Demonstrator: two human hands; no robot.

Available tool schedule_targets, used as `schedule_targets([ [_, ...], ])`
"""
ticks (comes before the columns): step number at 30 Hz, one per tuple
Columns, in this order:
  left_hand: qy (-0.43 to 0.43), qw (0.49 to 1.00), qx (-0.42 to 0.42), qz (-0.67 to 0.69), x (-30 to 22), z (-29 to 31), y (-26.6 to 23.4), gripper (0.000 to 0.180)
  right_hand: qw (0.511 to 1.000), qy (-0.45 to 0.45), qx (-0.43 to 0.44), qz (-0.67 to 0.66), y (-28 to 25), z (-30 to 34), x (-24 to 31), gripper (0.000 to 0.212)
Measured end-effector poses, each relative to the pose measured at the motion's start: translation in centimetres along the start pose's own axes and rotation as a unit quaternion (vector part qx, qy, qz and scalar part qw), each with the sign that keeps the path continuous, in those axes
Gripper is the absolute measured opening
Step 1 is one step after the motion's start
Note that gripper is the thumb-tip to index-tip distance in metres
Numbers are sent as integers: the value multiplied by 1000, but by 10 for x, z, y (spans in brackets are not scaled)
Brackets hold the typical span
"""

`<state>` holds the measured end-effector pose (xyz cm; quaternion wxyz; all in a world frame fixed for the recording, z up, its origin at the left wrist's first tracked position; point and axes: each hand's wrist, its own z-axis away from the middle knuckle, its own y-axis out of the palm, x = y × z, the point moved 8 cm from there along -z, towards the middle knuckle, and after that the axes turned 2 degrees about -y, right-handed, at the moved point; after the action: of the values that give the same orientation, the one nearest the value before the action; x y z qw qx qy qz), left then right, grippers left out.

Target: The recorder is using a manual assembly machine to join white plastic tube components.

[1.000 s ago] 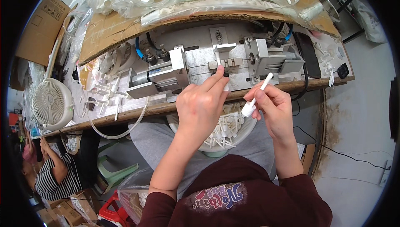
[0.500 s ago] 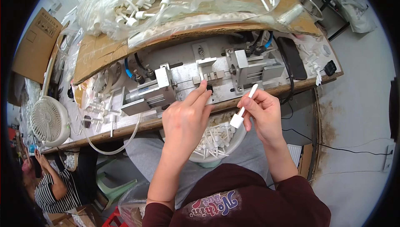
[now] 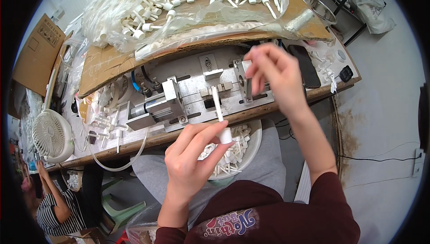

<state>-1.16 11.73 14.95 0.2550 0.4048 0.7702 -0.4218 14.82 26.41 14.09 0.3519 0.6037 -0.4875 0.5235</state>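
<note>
A white stemmed piece is pinched by its wide end between the thumb and fingers of the left hand; its stem is pointed away from that hand, and whether the tip touches the small metal block cannot be made out. The right hand is blurred, its fingers partly bent; whether anything is held cannot be told. Behind it, the metal clamp is largely covered. The basket, right of the left hand, is partly hidden by it.
</note>
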Motion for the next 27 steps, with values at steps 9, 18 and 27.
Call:
schedule_targets([
  [9, 75, 995, 0, -61, -4, 2, 5, 31, 800, -357, -68, 477, -69, -173, 35, 20],
  [18, 20, 998, 54, -35, 17, 18, 17, 33, 651, -49, 146, 744, -55, -219, 18, 78],
  [27, 46, 996, 78, -22, 14, 22, 26, 29, 725, -131, 148, 659, -34, -227, 9, 71],
])
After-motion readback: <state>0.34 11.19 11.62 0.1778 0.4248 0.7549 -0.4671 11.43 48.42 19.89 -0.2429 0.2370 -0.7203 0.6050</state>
